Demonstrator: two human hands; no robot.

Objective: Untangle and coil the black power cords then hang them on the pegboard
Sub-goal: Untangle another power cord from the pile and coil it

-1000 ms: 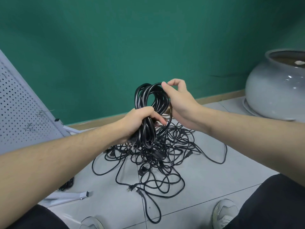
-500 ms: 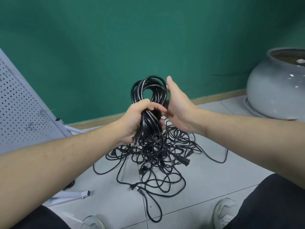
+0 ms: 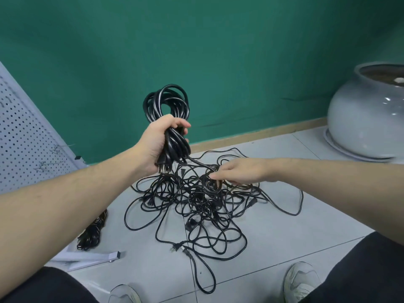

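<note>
Right hand: fingers stretched forward and loosely spread, tips down among the top strands of the tangled cords on the floor; cannot tell whether any strand is pinched yet, since the tips are hidden among the loops. Left hand: fingers wrapped tight round the waist of the coiled bundle, held upright above the near-left edge of the tangle, loop end up, a plug poking out below the palm. From the bundle's lower end, one strand running down and to the right into the tangle, straight toward the right fingertips. Likely the free run to feed next onto the coil. Right hand nearer the tangle, touching it; left hand above it, apart save for that one strand. Tangle's spread mostly sideways, with loose loops trailing toward the shoes. Pegboard well left of the tangle, leaning, some hooks on it, none with a cord. A second wound cord on the floor left of the tangle, near the pegboard's foot.
</note>
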